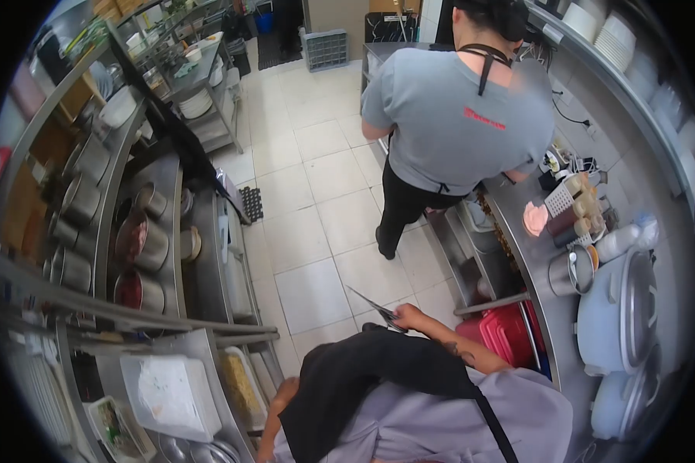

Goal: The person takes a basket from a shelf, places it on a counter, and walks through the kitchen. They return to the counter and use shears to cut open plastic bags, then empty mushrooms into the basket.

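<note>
My right hand (409,317) is closed on a pair of metal tongs or scissors (380,309), whose long thin tips point up and left over the tiled floor. I cannot tell exactly which tool it is. Low on the left, my left hand (288,388) hangs beside the black apron (363,363), near a tray of yellow food (241,386); its fingers are hidden. A red container (498,336) sits under the right counter, beyond my right forearm.
A co-worker in a grey shirt (459,116) stands ahead at the right counter (552,324). Large lidded pots (618,309) stand on it. Shelves with metal pots (143,239) line the left side. A grey crate (326,51) sits at the far end.
</note>
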Motion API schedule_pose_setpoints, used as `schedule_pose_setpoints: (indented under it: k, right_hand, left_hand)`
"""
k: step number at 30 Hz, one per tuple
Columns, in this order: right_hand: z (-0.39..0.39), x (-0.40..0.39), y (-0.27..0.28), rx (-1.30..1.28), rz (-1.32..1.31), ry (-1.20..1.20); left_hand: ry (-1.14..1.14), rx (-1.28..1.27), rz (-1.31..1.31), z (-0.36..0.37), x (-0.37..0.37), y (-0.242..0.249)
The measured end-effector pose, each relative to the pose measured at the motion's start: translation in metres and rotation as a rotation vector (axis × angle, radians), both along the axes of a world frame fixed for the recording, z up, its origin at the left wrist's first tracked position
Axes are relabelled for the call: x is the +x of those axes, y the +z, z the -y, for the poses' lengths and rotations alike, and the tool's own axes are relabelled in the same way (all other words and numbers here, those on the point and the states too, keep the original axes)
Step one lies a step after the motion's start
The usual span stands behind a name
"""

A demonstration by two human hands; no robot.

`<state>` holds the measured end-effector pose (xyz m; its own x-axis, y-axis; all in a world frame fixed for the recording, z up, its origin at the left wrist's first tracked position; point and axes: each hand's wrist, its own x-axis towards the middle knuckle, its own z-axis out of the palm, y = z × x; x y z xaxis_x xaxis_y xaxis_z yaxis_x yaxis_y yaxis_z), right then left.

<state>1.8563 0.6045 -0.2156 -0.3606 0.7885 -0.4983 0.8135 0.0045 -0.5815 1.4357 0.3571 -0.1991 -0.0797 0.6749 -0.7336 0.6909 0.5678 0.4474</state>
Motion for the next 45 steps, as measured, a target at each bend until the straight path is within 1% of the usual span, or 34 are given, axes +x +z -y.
schedule_pose_setpoints:
  k: [2, 4, 5, 7, 12, 15, 16, 17, 20, 21, 22, 23, 24, 25, 26, 27, 28, 30, 31, 33, 34, 36, 37, 39, 40, 41, 42, 43, 44, 45]
  right_hand:
    - [-0.051, -0.044, 0.057, -0.456, -0.300, -0.209]
    - [-0.094, -0.080, 0.085, -0.543, -0.453, -0.253]
    - [-0.115, -0.097, 0.086, -0.531, -0.455, -0.257]
    - [-0.155, -0.129, 0.087, -0.560, -0.436, -0.178]
    - [-0.235, -0.200, 0.098, -0.562, -0.455, -0.240]
    - [-0.278, -0.230, 0.111, -0.523, -0.462, -0.253]
    - [-0.292, -0.239, 0.115, -0.498, -0.539, -0.253]
    - [-0.304, -0.247, 0.118, -0.473, -0.615, -0.253]
    - [-0.338, -0.275, 0.155, -0.465, -0.632, -0.272]
    - [-0.346, -0.282, 0.162, -0.468, -0.636, -0.293]
    - [-0.355, -0.288, 0.167, -0.464, -0.703, -0.285]
    - [-0.365, -0.293, 0.169, -0.456, -0.773, -0.277]
    - [-0.375, -0.298, 0.163, -0.451, -0.783, -0.298]
    - [-0.386, -0.302, 0.153, -0.336, -0.775, -0.209]
    - [-0.399, -0.304, 0.146, -0.219, -0.759, -0.119]
    - [-0.412, -0.305, 0.169, -0.133, -0.599, -0.018]
    - [-0.424, -0.306, 0.177, -0.139, -0.603, -0.031]
    - [-0.457, -0.308, 0.191, 0.088, -0.487, 0.172]
    - [-0.472, -0.308, 0.199, 0.081, -0.503, 0.183]
    - [-0.498, -0.310, 0.217, 0.178, -0.329, 0.193]
    - [-0.509, -0.313, 0.220, 0.171, -0.347, 0.234]
    - [-0.533, -0.318, 0.224, 0.387, -0.371, 0.177]
    - [-0.545, -0.321, 0.223, 0.375, -0.387, 0.234]
    - [-0.572, -0.327, 0.217, 0.392, -0.460, 0.092]
    - [-0.586, -0.333, 0.212, 0.383, -0.471, 0.142]
    - [-0.597, -0.339, 0.205, 0.476, -0.531, 0.060]
    - [-0.610, -0.346, 0.196, 0.566, -0.592, -0.029]
    - [-0.624, -0.354, 0.183, 0.558, -0.601, 0.003]
    - [-0.640, -0.364, 0.168, 0.471, -0.691, -0.098]
    - [-0.655, -0.372, 0.161, 0.382, -0.774, -0.202]
  left_hand:
    - [0.186, -0.086, 0.039, 0.015, -0.008, -0.013]
    - [0.344, -0.132, 0.056, 0.009, -0.015, -0.020]
    - [0.417, -0.145, 0.060, 0.002, -0.017, -0.026]
    - [0.521, -0.157, 0.071, -0.023, -0.026, -0.036]
    - [0.661, -0.093, 0.139, -0.123, -0.076, -0.052]
    - [0.693, -0.019, 0.249, -0.210, -0.121, -0.046]
    - [0.686, 0.022, 0.311, -0.246, -0.138, -0.043]
    - [0.692, 0.052, 0.391, -0.288, -0.148, -0.029]
    - [0.613, 0.112, 0.694, -0.428, -0.150, 0.046]
    - [0.533, 0.113, 0.793, -0.469, -0.142, 0.080]
    - [0.450, 0.114, 0.890, -0.506, -0.132, 0.109]
    - [0.426, 0.127, 0.991, -0.537, -0.123, 0.130]
    - [0.400, 0.142, 1.092, -0.565, -0.115, 0.143]
    - [0.379, 0.131, 1.088, -0.592, -0.107, 0.151]
    - [0.507, 0.075, 1.266, -0.616, -0.098, 0.156]
    - [0.644, 0.010, 1.440, -0.636, -0.092, 0.157]
    - [0.641, -0.004, 1.433, -0.650, -0.088, 0.155]
    - [0.643, 0.106, 1.376, -0.684, -0.082, 0.154]
    - [0.655, 0.117, 1.360, -0.699, -0.082, 0.156]
    - [0.682, 0.206, 1.358, -0.727, -0.081, 0.166]
    - [0.716, 0.238, 1.343, -0.741, -0.081, 0.172]
    - [0.651, 0.351, 1.308, -0.769, -0.079, 0.182]
    - [0.654, 0.386, 1.314, -0.782, -0.077, 0.185]
    - [0.685, 0.434, 1.340, -0.811, -0.074, 0.193]
    - [0.709, 0.439, 1.356, -0.824, -0.076, 0.198]
    - [0.699, 0.455, 1.371, -0.837, -0.081, 0.193]
    - [0.736, 0.447, 1.352, -0.854, -0.086, 0.191]
    - [0.764, 0.425, 1.335, -0.871, -0.091, 0.189]
    - [0.788, 0.400, 1.319, -0.887, -0.099, 0.191]
    - [0.726, 0.406, 1.327, -0.903, -0.110, 0.186]
